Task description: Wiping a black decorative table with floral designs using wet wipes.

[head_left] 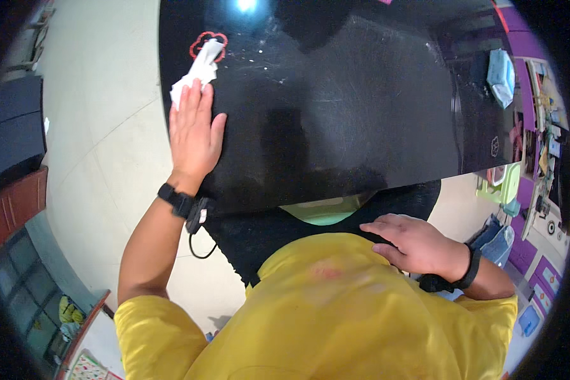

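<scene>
Head view: one white cloth (196, 73) is seen at the black tabletop (361, 107) left edge, pressed under the fingertips of the flat, spread left hand (193, 130). One red flower-shaped outline (209, 43) lies beneath it. Right hand (415, 244) rests loosely open, empty, on the yellow shirt (335, 316).

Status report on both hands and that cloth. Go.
Left hand flat, fingers pressing white cloth onto black tabletop. Right hand idle, resting against yellow shirt. Red flower outline under the cloth; nothing blocking.
</scene>
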The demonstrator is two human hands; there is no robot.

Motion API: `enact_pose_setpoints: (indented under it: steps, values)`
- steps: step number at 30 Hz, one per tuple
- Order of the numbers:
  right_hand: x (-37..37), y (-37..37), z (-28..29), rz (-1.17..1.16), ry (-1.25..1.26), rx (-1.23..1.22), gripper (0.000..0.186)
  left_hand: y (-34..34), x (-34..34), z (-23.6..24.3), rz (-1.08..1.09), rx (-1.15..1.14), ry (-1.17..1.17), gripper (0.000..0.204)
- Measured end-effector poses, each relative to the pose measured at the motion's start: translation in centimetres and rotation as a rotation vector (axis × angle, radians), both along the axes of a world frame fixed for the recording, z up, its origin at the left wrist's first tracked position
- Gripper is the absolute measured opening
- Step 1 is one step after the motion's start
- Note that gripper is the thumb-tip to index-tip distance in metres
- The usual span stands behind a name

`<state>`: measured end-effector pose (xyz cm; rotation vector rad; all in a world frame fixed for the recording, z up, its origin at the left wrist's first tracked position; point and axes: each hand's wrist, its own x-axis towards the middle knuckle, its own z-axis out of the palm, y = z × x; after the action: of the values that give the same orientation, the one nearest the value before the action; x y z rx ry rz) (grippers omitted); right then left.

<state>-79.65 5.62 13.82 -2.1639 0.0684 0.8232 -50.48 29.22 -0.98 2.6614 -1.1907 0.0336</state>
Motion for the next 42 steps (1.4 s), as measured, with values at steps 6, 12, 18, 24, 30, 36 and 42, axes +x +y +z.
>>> enact_pose_setpoints:
  steps: [6,12,18,24,30,36,42]
  values:
    - [-5.4,1.9,6.2,-0.294,-0.115,0.013,0.034,-0.2,0.9,0.3,0.099,-0.243,0.051,0.056]
    - [-10.8,3.1,11.6,-0.61,-0.211,0.05,0.032,1.2,1.6,0.9,0.062,-0.295,0.098,0.025]
    - [-13.4,4.2,20.8,-0.702,-0.111,0.102,0.033,9.4,-7.2,5.8,0.01,-0.381,0.805,0.024]
    - [-10.2,4.4,28.2,-0.485,-0.013,0.095,0.034,22.3,-14.0,22.8,0.134,-0.143,1.279,0.025]
    - [-1.7,2.7,29.9,-0.315,-0.314,-0.101,0.04,15.7,-7.4,37.1,0.016,-0.088,0.899,0.013]
    - [9.6,1.3,29.5,0.016,-0.774,0.232,0.045,5.0,4.1,36.6,-0.125,-0.378,0.423,0.031]
    - [19.2,1.8,18.6,-0.46,-0.906,0.904,0.038,-1.4,8.4,14.5,0.354,-1.203,0.9,0.019]
